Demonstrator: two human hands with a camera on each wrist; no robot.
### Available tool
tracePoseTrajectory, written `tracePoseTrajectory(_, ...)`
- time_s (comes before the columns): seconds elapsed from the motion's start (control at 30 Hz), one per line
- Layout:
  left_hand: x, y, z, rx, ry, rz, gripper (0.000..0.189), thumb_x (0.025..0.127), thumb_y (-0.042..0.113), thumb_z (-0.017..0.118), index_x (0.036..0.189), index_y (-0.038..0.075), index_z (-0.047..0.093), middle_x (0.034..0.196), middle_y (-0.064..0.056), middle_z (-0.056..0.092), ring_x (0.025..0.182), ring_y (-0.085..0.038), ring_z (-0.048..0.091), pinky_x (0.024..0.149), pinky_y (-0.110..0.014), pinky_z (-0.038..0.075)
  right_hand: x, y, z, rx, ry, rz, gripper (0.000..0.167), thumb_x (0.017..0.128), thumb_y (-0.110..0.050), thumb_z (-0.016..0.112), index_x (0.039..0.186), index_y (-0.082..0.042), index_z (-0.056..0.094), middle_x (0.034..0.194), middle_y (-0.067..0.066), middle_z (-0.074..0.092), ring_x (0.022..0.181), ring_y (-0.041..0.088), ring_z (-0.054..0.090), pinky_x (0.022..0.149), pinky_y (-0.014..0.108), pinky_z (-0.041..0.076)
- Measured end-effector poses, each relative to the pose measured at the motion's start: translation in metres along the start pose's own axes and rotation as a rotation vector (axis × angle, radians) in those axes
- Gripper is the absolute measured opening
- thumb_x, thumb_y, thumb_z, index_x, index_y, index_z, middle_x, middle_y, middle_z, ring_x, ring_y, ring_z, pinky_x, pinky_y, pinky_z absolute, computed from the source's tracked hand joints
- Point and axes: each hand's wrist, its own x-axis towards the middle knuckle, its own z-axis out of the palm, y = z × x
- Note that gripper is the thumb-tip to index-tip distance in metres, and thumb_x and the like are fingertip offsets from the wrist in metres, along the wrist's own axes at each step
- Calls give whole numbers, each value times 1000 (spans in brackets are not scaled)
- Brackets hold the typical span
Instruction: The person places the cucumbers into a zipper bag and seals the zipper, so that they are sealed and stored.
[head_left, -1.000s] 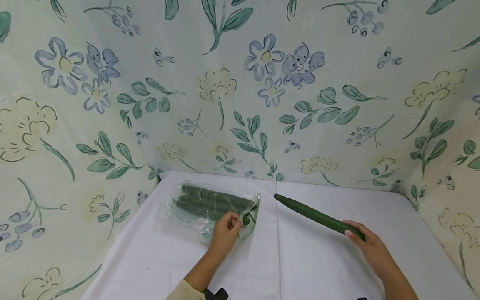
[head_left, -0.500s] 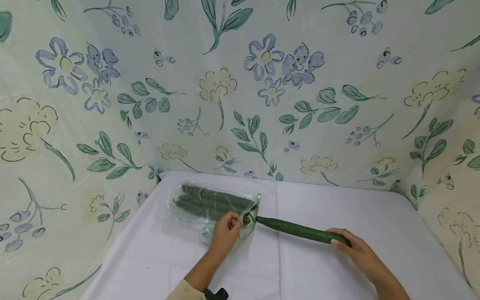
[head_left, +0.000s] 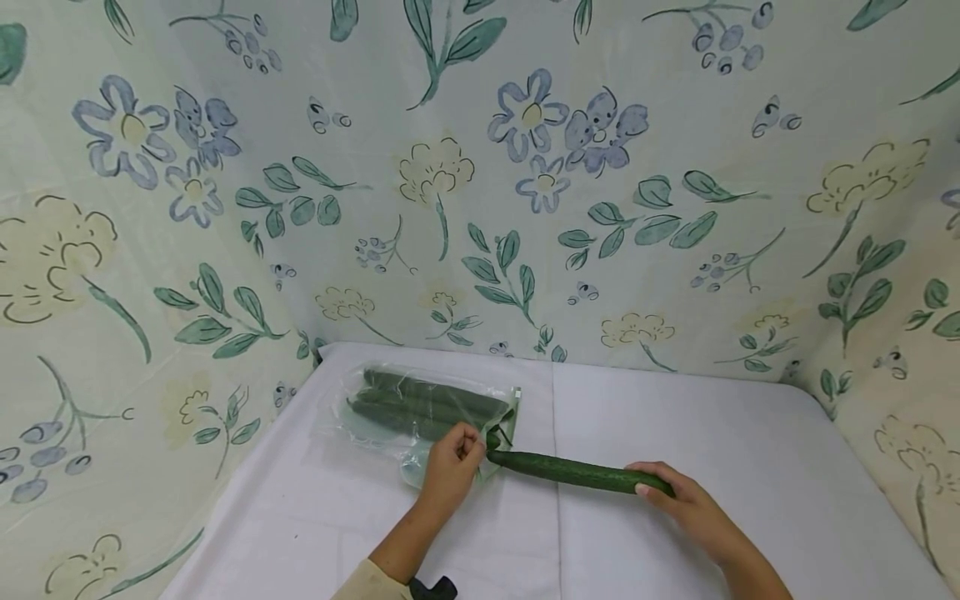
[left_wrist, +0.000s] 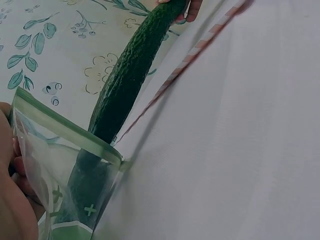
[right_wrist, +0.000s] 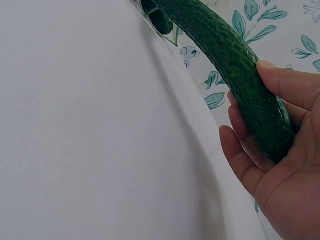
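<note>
A clear zip bag (head_left: 339, 423) with a green edge lies at the table's left. Several cucumbers (head_left: 435, 393) show through its film. My left hand (head_left: 448, 462) pinches the edge of the bag's mouth, holding it apart. My right hand (head_left: 693, 510) grips one long cucumber (head_left: 573, 472) by its near end, thumb on one side and fingers on the other, as the right wrist view shows. The far tip of that cucumber is at the bag's mouth, by my left fingers. In the left wrist view, its lower part passes behind the green zip edge (left_wrist: 65, 127) and shows through the film.
A white cloth (head_left: 637, 550) covers the table. Floral fabric (head_left: 480, 208) hangs behind the table and at both sides. A red-and-white striped strip (left_wrist: 195, 52) appears beyond the bag in the left wrist view.
My right hand has moved left and slightly down, bringing the cucumber's tip from apart on the right to the bag's mouth. My left hand has stayed on the bag.
</note>
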Motion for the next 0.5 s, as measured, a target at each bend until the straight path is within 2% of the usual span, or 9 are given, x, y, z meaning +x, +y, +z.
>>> tracePoseTrajectory(0.3, 0, 1, 1, 8, -5, -26, 10, 94, 9, 61, 89, 17, 62, 69, 5, 51, 57, -2, 43, 52, -18, 40, 10, -6, 16, -1, 0, -13, 41, 97, -37, 64, 134, -19, 62, 137, 7, 60, 110, 10, 53, 90, 29, 45)
tracePoseTrajectory(0.5, -1, 2, 2, 5, -10, -23, 8, 93, 9, 62, 89, 15, 63, 69, 5, 51, 56, -2, 44, 52, -18, 40, 16, -13, 31, 23, -6, -81, 38, 98, -34, 64, 133, -18, 62, 132, 6, 63, 106, 8, 54, 87, 24, 45)
